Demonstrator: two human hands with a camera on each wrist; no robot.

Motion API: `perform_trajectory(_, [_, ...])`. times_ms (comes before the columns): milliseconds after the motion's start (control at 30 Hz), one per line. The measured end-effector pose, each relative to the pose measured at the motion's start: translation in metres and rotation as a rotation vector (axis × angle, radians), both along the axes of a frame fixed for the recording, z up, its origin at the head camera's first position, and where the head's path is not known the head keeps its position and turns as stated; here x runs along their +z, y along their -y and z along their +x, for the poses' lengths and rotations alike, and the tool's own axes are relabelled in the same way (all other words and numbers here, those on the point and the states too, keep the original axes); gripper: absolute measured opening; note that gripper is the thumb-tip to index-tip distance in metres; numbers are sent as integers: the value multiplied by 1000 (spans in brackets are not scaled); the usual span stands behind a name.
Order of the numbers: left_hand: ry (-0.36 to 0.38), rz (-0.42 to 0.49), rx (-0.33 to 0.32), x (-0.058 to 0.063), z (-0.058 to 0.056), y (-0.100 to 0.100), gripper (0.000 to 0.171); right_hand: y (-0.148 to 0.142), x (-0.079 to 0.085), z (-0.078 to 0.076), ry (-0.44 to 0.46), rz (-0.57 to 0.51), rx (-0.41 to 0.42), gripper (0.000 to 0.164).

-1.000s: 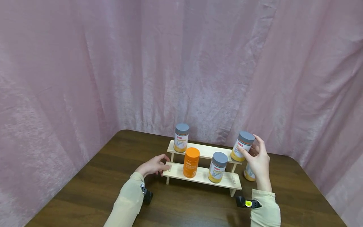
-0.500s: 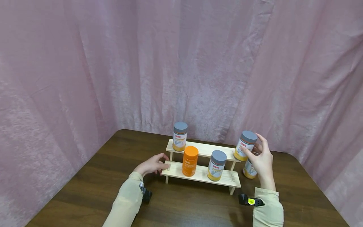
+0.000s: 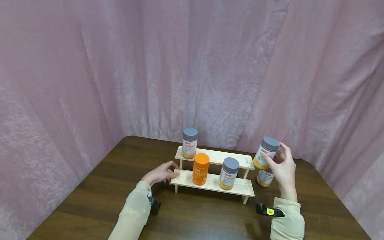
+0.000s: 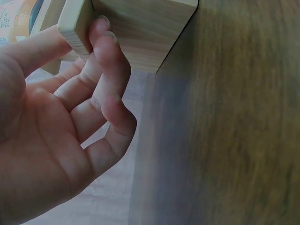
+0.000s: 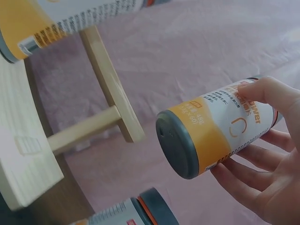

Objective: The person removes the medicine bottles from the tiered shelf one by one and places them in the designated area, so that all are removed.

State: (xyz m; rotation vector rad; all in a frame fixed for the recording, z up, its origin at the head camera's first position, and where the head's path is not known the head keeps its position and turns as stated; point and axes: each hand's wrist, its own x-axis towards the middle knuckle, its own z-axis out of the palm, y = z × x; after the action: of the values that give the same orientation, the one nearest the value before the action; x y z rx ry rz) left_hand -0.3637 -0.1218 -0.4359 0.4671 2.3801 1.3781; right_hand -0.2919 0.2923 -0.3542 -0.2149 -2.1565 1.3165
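In the head view my right hand (image 3: 285, 170) holds a white-and-yellow supplement jar (image 3: 264, 156) with a grey lid, off the right end of a two-tier wooden display rack (image 3: 210, 184). The right wrist view shows thumb and fingers around this jar (image 5: 218, 129), its dark base bare and in the air. My left hand (image 3: 159, 174) pinches the left end of the rack's lower board; in the left wrist view the thumb and fingertips grip the board's end (image 4: 75, 28). An orange jar (image 3: 200, 170) and a grey-lidded jar (image 3: 229, 175) stand on the lower tier.
Another grey-lidded jar (image 3: 190, 144) stands on the upper tier's left end. One more jar (image 3: 265, 177) stands on the brown table (image 3: 192, 220) right of the rack, partly behind the held one. A pink curtain (image 3: 222, 73) hangs behind the table.
My right hand has moved the held jar rightward, from over the upper tier's right end to beside it. The left hand keeps its grip on the rack. The view has shifted slightly.
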Motion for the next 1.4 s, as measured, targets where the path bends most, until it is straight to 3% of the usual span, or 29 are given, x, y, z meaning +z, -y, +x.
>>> perform_trajectory(533, [-11, -2, -12, -1, -1, 2, 33, -20, 0, 8, 5, -54, -105, 73])
perform_trajectory(933, [-3, -2, -8, 1, 1, 0, 31, -31, -3, 13, 12, -61, -98, 72])
perform_trajectory(1400, [0, -11, -3, 1, 3, -2, 31, -72, -26, 22, -106, -85, -174, 67])
